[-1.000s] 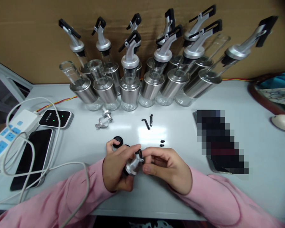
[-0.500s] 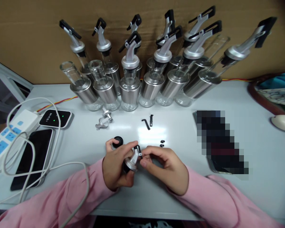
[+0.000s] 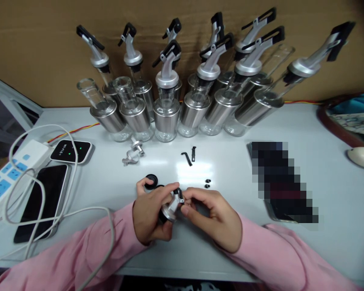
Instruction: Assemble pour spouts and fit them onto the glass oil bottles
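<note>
My left hand [image 3: 150,216] is wrapped round a silver pourer spout [image 3: 171,207], held just above the white table [image 3: 200,250] near its front edge. My right hand [image 3: 214,216] pinches a small black piece at the spout's tip [image 3: 179,194]. A black rubber ring [image 3: 151,180] lies just beyond my left fingers. Two tiny black washers [image 3: 206,182] sit past my right hand. Farther back lie two black lever parts [image 3: 189,156] and a bare silver spout [image 3: 132,153].
Several glass and steel oil bottles [image 3: 166,111], most with pourers, stand along the cardboard back wall. At left lie a power strip [image 3: 6,178], white cables, a small black device [image 3: 71,151] and a phone [image 3: 42,202]. A blurred-out object [image 3: 280,182] and a mouse [image 3: 362,157] are at right.
The spout has been tilted more upright and pulled slightly closer between my hands; my right fingers shifted their pinch on the black piece. Nothing else on the table moved.
</note>
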### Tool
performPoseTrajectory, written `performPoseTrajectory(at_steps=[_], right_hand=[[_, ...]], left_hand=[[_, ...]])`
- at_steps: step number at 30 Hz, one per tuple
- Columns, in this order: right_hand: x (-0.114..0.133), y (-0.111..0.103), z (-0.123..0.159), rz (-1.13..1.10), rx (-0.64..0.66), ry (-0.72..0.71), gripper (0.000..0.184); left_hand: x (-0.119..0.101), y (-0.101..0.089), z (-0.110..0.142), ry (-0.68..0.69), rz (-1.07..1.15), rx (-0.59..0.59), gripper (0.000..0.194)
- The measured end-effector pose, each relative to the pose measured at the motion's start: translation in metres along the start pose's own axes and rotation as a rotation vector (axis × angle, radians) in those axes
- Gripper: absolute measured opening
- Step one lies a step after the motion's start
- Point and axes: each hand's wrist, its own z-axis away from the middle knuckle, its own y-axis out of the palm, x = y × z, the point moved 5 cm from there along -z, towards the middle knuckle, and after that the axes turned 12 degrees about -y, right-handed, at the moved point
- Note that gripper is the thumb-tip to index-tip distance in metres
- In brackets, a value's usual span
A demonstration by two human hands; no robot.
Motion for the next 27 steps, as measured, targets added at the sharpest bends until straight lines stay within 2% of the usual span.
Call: performPoseTrajectory(at_steps=[10,12,16,18,22,27], right_hand=[[0.004,-0.002,0.0,0.025,0.025,-0.063,0.01],[0.002,-0.002,0.0,-0.037,0.003,-0.038,0.01],[-0.002,0.002,-0.002,-0.325,-0.008,0.033,0.025],[-0.001,0.003,-0.002,-0.418,0.012,0.024,0.03],[0.004,0.003,-0.002,-0.395,0.093,-0.048,0.03],[0.007,0.0,-0.003,-0.376,0.072,-0.1,0.031]], left_hand=[[0.0,-0.004,0.0,-0.009,-0.013,-0.006,0.05],[-0.001,-0.008,-0.001,-0.022,0.011,-0.011,0.048],[-0.004,-0.014,-0.003,0.007,0.1,-0.035,0.044],[-0.005,-0.015,-0.004,0.031,0.11,-0.061,0.043],[-0.009,-0.014,-0.005,0.068,0.167,-0.098,0.044],[-0.014,-0.013,-0.006,0.06,0.207,-0.12,0.042]])
